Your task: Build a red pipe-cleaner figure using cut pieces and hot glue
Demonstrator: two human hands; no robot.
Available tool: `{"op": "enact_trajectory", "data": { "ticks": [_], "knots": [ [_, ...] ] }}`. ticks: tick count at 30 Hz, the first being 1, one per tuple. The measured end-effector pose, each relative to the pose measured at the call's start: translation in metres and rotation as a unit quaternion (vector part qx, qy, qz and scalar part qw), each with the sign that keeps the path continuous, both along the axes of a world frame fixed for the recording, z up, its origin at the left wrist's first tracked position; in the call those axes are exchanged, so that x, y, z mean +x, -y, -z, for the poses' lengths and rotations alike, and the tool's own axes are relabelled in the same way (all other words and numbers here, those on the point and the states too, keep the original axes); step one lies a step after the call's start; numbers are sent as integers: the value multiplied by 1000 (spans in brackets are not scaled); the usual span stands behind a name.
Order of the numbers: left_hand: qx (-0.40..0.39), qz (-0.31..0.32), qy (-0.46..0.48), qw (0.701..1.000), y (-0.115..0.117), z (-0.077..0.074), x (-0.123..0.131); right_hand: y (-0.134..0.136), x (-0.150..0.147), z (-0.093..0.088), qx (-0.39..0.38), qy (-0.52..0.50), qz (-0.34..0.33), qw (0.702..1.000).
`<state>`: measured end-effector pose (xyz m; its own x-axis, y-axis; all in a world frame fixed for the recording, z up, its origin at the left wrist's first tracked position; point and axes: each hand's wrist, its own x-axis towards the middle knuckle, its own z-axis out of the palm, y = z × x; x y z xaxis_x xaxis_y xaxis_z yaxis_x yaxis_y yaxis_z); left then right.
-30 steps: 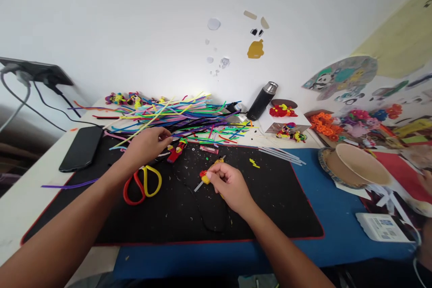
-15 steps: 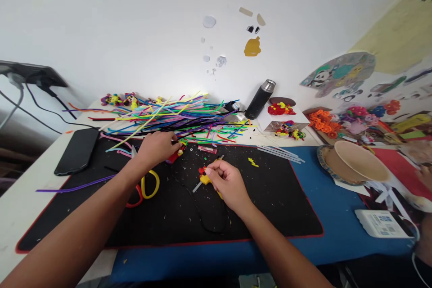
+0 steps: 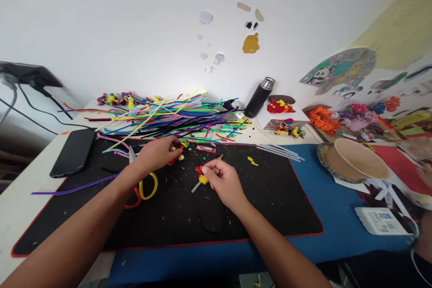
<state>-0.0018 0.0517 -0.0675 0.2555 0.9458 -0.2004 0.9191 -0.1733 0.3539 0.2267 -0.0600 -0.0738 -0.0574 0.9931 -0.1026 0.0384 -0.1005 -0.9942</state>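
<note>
My left hand (image 3: 155, 153) is closed on a small red and yellow pipe-cleaner figure (image 3: 179, 151) on the black mat (image 3: 270, 198), just in front of the heap of coloured pipe cleaners (image 3: 175, 114). My right hand (image 3: 222, 180) grips a yellow and red glue gun (image 3: 201, 178) whose glue stick points left and down onto the mat. Red and yellow scissors (image 3: 145, 186) lie under my left forearm.
A black phone (image 3: 72, 151) lies at the mat's left. A dark flask (image 3: 258, 97), craft flowers (image 3: 322, 119) and a paper bowl (image 3: 361, 159) stand to the right. White sticks (image 3: 280, 152) lie on the mat's far edge. Another person's hand (image 3: 425, 173) shows at the right edge.
My left hand moved right from the pipe cleaner heap and closed on the red and yellow figure. My right hand shifted slightly up with the glue gun.
</note>
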Motion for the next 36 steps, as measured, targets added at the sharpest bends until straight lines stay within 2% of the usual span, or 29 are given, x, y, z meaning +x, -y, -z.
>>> {"op": "enact_trajectory", "data": {
  "ticks": [5, 8, 10, 14, 17, 20, 23, 36],
  "knots": [
    [-15, -4, 77, 997, 1, 7, -6, -1, -2, 5, -2, -12, 12, 1000],
    [-31, -38, 203, 978, 2, 9, -10, -2, -4, 7, -3, -21, 24, 999],
    [-57, -78, 324, 941, 5, 9, -11, -3, -5, 8, -2, -28, 34, 999],
    [-84, -173, 535, 823, 19, 9, -4, -9, -9, 7, 15, -58, 75, 995],
    [-111, -194, 612, 758, 35, 7, 6, -15, -12, 4, 35, -80, 104, 991],
    [-140, -195, 659, 712, 48, 4, 13, -19, -16, 0, 48, -81, 111, 989],
    [-151, -186, 678, 695, 55, 3, 15, -21, -20, -1, 58, -68, 120, 989],
    [-172, -157, 699, 676, 64, 5, 23, -20, -23, -4, 79, -41, 142, 986]
  ]
}}
